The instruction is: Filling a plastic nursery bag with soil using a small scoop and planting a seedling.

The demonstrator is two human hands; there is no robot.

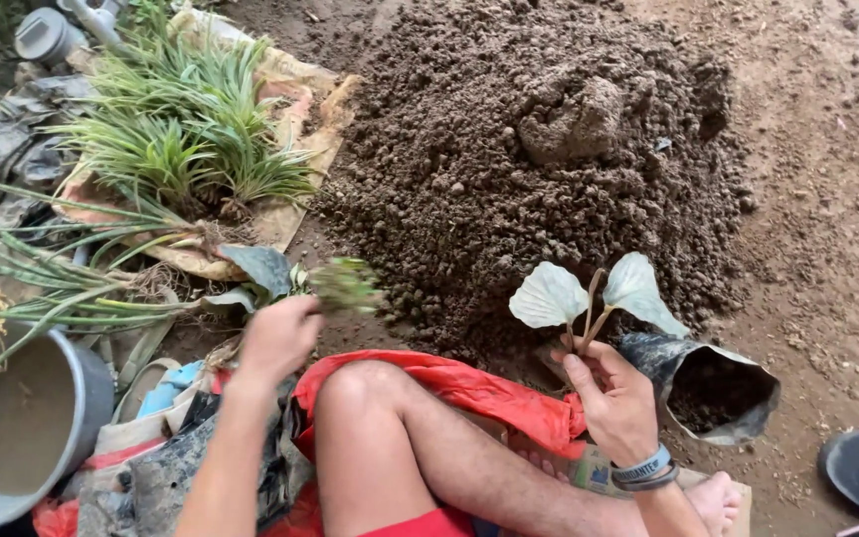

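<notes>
the soil heap (pixel 539 149) is crumbly, matt and rough. just right of it, the black planting bag (pixel 718 383) looks like thin, creased plastic with a dull sheen. the seedling (pixel 594 293) has smooth, pale matt leaves. well left of the heap, a bucket (pixel 22 428) looks like smooth grey metal.

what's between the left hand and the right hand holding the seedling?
Head view: the person's bare raised knee over red cloth, with the soil heap edge behind. Left hand grips a green sprig; right hand holds the seedling.
</notes>
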